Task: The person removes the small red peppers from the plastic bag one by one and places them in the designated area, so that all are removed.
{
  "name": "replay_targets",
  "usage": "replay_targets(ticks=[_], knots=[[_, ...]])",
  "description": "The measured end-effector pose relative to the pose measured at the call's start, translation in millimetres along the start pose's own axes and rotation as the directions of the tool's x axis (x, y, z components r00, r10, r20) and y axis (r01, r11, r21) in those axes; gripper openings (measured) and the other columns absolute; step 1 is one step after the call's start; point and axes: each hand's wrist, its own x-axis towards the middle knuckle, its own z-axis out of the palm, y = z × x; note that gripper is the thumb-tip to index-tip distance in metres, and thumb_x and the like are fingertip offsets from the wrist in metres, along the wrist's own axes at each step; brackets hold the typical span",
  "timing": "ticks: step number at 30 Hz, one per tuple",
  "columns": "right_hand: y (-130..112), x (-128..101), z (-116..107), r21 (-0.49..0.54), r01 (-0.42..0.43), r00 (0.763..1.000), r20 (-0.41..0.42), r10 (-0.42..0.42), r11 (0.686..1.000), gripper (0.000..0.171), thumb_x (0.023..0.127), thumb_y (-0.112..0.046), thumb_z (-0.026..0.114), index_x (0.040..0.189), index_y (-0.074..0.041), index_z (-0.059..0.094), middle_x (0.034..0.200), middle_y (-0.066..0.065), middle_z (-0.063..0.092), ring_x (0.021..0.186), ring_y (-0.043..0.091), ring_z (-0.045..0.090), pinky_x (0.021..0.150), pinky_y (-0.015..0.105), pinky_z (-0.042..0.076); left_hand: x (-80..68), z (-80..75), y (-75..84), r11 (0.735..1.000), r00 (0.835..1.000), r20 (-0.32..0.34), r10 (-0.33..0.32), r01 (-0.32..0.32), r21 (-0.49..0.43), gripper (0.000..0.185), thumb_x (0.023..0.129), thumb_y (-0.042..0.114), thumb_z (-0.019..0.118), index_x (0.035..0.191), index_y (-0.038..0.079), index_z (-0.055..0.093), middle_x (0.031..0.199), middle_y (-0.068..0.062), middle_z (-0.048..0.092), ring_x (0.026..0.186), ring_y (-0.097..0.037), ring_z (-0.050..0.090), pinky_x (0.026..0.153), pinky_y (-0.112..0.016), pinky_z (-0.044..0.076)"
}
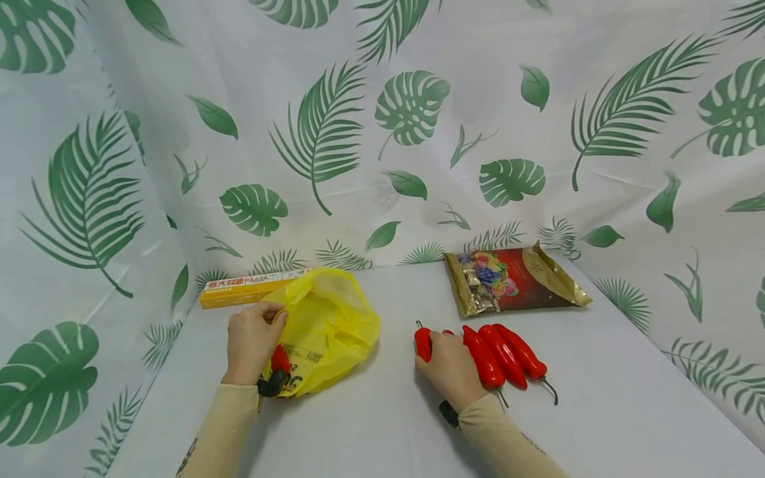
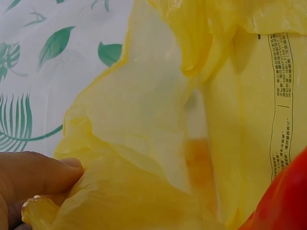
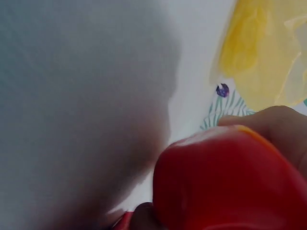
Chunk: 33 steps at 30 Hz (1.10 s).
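Head view only: three loose peppers (image 1: 505,356)

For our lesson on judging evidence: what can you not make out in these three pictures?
- Head view: the right hand covers most of the red chilli pepper it grips.
- Head view: small print on the long yellow cardboard box is too small to read.
- Left wrist view: the crumpled yellow plastic bag fills the frame; its contents are mostly hidden.

bag (image 1: 331,328) left of peppers (image 1: 505,355), box (image 1: 245,289) behind bag, packet (image 1: 514,279) behind peppers
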Motion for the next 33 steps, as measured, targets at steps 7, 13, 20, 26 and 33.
replay_targets(ticks=[7, 13, 20, 26, 33], knots=[[-1, -6, 3, -0.044, -0.041, 0.999, 0.027, 0.042, 0.998, 0.03, 0.082, -0.024, 0.086, 0.09, -0.002, 0.069, 0.068, 0.005, 0.065, 0.058, 0.018, 0.053, 0.057, 0.03, 0.055, -0.2, 1.7, 1.6, 1.0, 1.0, 0.0, 0.005, -0.005, -0.004, 0.016, 0.091, 0.014, 0.08, 0.1, 0.002, 0.081, 0.09, -0.017, 0.08, 0.078, -0.03, 0.076, 0.073, -0.047, 0.065], [-2, -11, 0, -0.077, -0.074, 0.995, 0.061, 0.079, 0.994, 0.036, 0.081, -0.029, 0.089, 0.093, 0.001, 0.072, 0.066, 0.006, 0.067, 0.056, 0.018, 0.054, 0.06, 0.033, 0.061, -0.5, 1.9, 2.8, 1.0, 1.0, 0.002, 0.007, -0.007, -0.011, 0.016, 0.091, 0.015, 0.08, 0.1, 0.002, 0.081, 0.09, -0.017, 0.08, 0.078, -0.03, 0.076, 0.071, -0.046, 0.064], [-5, -15, -3, -0.105, -0.058, 0.998, 0.033, 0.062, 0.993, 0.035, 0.081, -0.03, 0.089, 0.089, 0.0, 0.074, 0.063, 0.006, 0.067, 0.053, 0.017, 0.053, 0.058, 0.032, 0.059, 0.3, 1.3, 3.3, 1.0, 1.0, -0.01, 0.017, -0.017, -0.002, 0.016, 0.091, 0.015, 0.08, 0.1, 0.001, 0.081, 0.09, -0.017, 0.08, 0.078, -0.03, 0.076, 0.071, -0.046, 0.064], [-9, -14, -6, -0.109, -0.067, 0.997, 0.022, 0.07, 0.992, 0.036, 0.081, -0.033, 0.09, 0.084, -0.002, 0.073, 0.06, 0.004, 0.062, 0.052, 0.017, 0.052, 0.052, 0.027, 0.053, 1.1, 1.3, 1.3, 1.0, 1.0, 0.002, 0.009, -0.009, -0.003, 0.017, 0.092, 0.017, 0.079, 0.1, 0.002, 0.081, 0.091, -0.017, 0.08, 0.08, -0.03, 0.076, 0.074, -0.048, 0.064], [-11, -9, -17, -0.087, -0.057, 0.998, -0.005, 0.057, 0.995, 0.036, 0.082, -0.033, 0.088, 0.088, -0.001, 0.071, 0.063, 0.006, 0.065, 0.054, 0.018, 0.054, 0.055, 0.031, 0.057, 1.9, 1.1, 0.8, 1.0, 1.0, -0.011, 0.026, -0.026, -0.012, 0.016, 0.092, 0.016, 0.079, 0.099, 0.001, 0.081, 0.09, -0.017, 0.08, 0.077, -0.03, 0.076, 0.07, -0.046, 0.064]])
